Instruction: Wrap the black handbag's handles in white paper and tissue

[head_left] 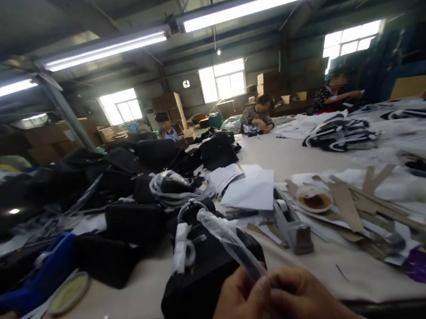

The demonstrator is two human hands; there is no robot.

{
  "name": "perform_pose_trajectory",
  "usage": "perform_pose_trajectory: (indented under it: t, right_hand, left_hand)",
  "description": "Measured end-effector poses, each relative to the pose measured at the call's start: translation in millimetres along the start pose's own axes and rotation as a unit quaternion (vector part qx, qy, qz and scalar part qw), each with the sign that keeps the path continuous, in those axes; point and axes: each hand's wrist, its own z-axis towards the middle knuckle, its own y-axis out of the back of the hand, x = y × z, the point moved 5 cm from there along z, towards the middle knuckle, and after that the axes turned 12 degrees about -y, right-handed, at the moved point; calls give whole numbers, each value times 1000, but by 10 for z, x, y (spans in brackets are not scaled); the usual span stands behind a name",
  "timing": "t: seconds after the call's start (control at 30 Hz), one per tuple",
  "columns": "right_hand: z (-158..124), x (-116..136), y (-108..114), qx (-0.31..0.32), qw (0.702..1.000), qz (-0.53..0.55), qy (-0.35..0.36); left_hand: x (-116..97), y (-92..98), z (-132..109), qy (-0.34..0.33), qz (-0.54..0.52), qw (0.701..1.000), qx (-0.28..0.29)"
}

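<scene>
In front of me, at the table's edge, stands a black bag (205, 267). A strap wrapped in clear plastic (229, 240) runs from the top of the bag down toward me. My left hand (239, 307) pinches its near end between thumb and fingers. Close against it, my right hand (303, 295) grips the same end, thumbs nearly touching. What lies under the fingers is hidden. A white wrapped piece (181, 247) with a ring hangs on the bag's left side.
A grey tape dispenser (293, 227), white paper sheets (249, 188) and cardboard strips (347, 203) lie to the right. On the left are a blue tape dispenser (42, 275), a round lid (68, 293) and piled black bags (130, 166). Several people sit across the table.
</scene>
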Motion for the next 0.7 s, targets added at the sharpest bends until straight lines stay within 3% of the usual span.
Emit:
perform_pose_trajectory:
  t: [0.1, 0.2, 0.27, 0.33, 0.37, 0.4, 0.43, 0.57, 0.63, 0.7]
  right_hand:
    - [18, 206, -11, 7, 999, 21, 26]
    - [5, 301, -46, 29, 998, 1, 61]
    - [-12, 281, -33, 39, 998, -12, 37]
    - [-39, 287, 50, 25, 1000, -1, 5]
    - [-57, 330, 113, 13, 1000, 17, 3]
    - [-76, 396, 183, -1, 999, 39, 5]
    - [-93, 478, 257, -18, 998, 64, 10]
    - [-113, 822, 442, -65, 987, 147, 14]
    - [-98, 964, 427, -68, 985, 154, 23]
    - [-85, 1090, 360, -58, 987, 143, 40]
  left_hand:
    - [-118, -21, 171, 20, -61, 992, -107]
    - [-206, -3, 373, 20, -85, 983, -161]
    - [-344, 77, 549, -10, -48, 990, -130]
    - [-553, 226, 742, -50, 76, 995, -26]
    - [-659, 334, 832, -64, 176, 982, 39]
    - [-754, 479, 916, -71, 294, 949, 87]
    - [-844, 674, 1001, -68, 414, 903, 94]
    - [-1056, 1395, 1311, -53, 557, 829, -10]
    - [-985, 1550, 1450, -40, 598, 800, -19]
    - [-827, 1584, 1581, -22, 623, 782, 6]
